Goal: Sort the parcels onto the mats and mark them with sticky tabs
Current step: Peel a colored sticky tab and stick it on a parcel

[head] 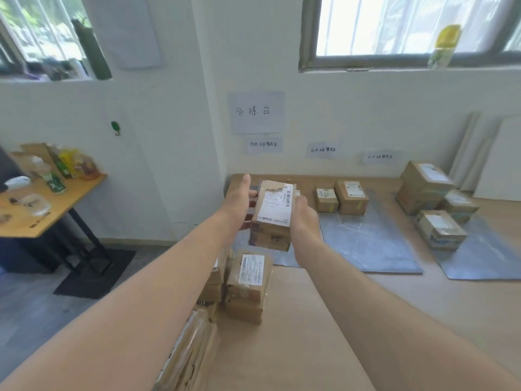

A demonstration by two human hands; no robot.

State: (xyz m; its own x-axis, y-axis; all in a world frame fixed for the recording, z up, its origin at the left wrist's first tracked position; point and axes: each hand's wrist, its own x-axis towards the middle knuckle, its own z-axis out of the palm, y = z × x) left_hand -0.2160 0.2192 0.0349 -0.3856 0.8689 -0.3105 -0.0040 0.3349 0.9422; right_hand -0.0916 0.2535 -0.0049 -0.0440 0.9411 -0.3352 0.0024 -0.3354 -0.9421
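I hold a brown cardboard parcel (272, 218) with a white shipping label up in front of me, above the floor. My left hand (239, 201) grips its left side and my right hand (306, 218) grips its right side. Below it stands a stack of taped parcels (248, 286), with more parcels (194, 345) under my left forearm. Grey mats lie ahead: the middle mat (366, 244) carries two small parcels (342, 197), and the right mat (479, 261) carries several larger parcels (437, 204). A left mat (282, 259) is mostly hidden behind the held parcel.
Paper labels (324, 150) hang on the white wall above each mat, under a larger sign (256, 112). A wooden table (56, 204) with bottles and snacks stands at the left on a black floor mat (95, 272). White boards (479, 153) lean at the far right.
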